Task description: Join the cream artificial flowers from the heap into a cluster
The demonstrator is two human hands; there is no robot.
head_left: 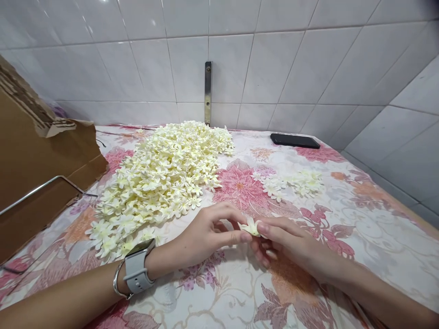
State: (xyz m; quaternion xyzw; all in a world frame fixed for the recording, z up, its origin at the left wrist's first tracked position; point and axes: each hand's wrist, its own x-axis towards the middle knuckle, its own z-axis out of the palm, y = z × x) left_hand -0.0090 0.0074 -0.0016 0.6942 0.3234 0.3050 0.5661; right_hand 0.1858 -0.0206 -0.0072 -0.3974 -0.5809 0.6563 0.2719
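Between my two hands, just above the tablecloth, is a small white artificial flower (250, 227) with a pale yellow middle. My left hand (212, 228) pinches its left side between thumb and fingers. On the other side, my right hand (286, 235) grips the flower's edge with thumb and forefinger, its other fingers curled beneath. A large heap of similar loose flowers (168, 169) spreads over the table beyond and to the left of my left hand. Farther off, past my right hand, lies a smaller cluster of flowers (302, 183).
A floral tablecloth (370, 237) covers the table. At the left stands a torn cardboard box (44, 160) with a bent metal rod (34, 194) in front. A black phone (295, 140) lies near the back right. Behind, a metal bracket (208, 91) is fixed to the tiled wall (274, 68).
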